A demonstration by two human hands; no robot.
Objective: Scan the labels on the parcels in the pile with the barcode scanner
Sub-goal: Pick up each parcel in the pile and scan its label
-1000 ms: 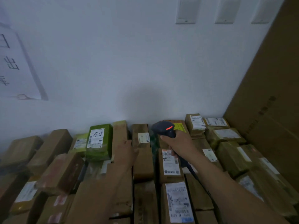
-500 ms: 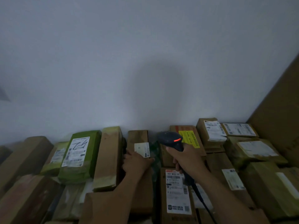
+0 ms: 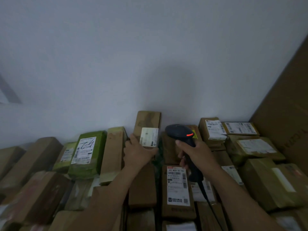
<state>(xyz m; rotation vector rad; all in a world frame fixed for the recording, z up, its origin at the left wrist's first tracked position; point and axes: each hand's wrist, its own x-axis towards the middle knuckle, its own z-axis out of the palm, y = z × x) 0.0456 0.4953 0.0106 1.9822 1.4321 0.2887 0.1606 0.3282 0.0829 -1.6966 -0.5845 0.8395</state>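
Parcels in brown and green wrapping crowd the pile (image 3: 50,189) below a pale wall (image 3: 116,55), with a tall cardboard sheet (image 3: 286,105) leaning in at 3 o'clock. A green parcel (image 3: 88,154) with a handwritten label lies at 9 o'clock from the left hand (image 3: 140,152). A brown box with a long white label (image 3: 178,185) sits at 6 o'clock from the right hand (image 3: 196,152). That hand's fingers are wrapped tight round the handle of the barcode scanner (image 3: 180,132), whose red light glows and whose cable (image 3: 205,194) trails down over the parcels. The scanner's head sits just beside the propped brown parcel (image 3: 148,120), at its 3 o'clock, and covers much of the yellow-labelled box behind it. The left hand grips this parcel, fingers along its left edge and thumb across the face under its small label (image 3: 149,137). Half a second ago the parcel lay flat under that hand; now its far end is raised against the wall and the label faces the camera
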